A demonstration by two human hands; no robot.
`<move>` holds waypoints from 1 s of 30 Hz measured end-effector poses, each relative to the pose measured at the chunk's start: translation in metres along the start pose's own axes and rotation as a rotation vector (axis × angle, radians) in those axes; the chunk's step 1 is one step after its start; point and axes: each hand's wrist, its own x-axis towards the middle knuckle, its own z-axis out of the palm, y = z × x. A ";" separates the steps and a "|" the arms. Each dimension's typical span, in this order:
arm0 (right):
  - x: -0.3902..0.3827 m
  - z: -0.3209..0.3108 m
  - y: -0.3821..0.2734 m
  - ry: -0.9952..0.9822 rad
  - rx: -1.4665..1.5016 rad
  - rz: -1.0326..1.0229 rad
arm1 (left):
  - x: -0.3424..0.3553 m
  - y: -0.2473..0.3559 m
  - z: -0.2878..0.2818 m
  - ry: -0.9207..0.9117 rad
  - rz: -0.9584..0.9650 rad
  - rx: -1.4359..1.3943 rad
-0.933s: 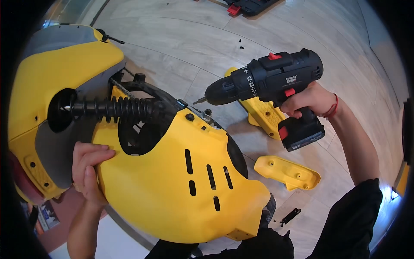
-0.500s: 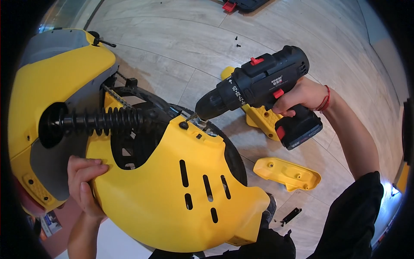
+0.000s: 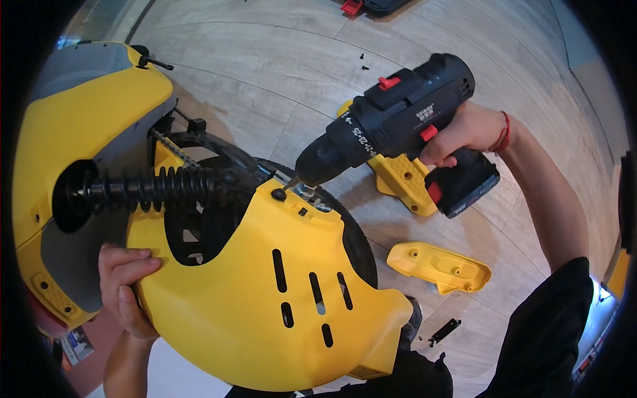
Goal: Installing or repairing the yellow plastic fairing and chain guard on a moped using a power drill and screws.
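Observation:
My right hand (image 3: 464, 132) grips a black cordless drill (image 3: 405, 106) with red switches. Its bit is on a black bolt (image 3: 279, 194) at the top of a slotted yellow fender (image 3: 232, 312). My left hand (image 3: 126, 285) curls its fingers round the fender's left edge. The fender covers part of a wheel with a black tire (image 3: 358, 245). A black coil-spring shock absorber (image 3: 142, 189) runs from there into a yellow-and-grey vehicle body (image 3: 93, 113), beside a chain (image 3: 174, 150).
Behind the drill a long yellow cover (image 3: 405, 186) lies on the wooden floor (image 3: 232, 66); a smaller one (image 3: 438, 265) lies right of the fender. A black bracket (image 3: 444, 330) lies lower right, small screws (image 3: 363, 67) farther back, and a black case (image 3: 378, 6) at the top edge.
The drill has come down and left, its bit now at the fender's bolt. The fender and my left hand appear lower and slightly left in the view.

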 end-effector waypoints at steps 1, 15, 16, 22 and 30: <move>0.002 -0.004 -0.005 -0.019 -0.051 -0.002 | 0.001 0.000 0.002 0.032 0.036 0.014; 0.024 -0.028 -0.042 -0.268 -0.007 0.179 | -0.010 -0.005 -0.003 -0.070 0.008 0.004; 0.022 -0.027 -0.048 -0.273 -0.014 0.175 | -0.013 -0.007 0.001 -0.044 0.020 0.001; 0.027 -0.027 -0.052 -0.385 0.022 0.127 | -0.003 0.006 -0.017 -0.095 -0.169 0.009; 0.048 -0.041 -0.048 -0.541 0.003 0.304 | -0.016 -0.005 -0.007 -0.084 -0.258 -0.114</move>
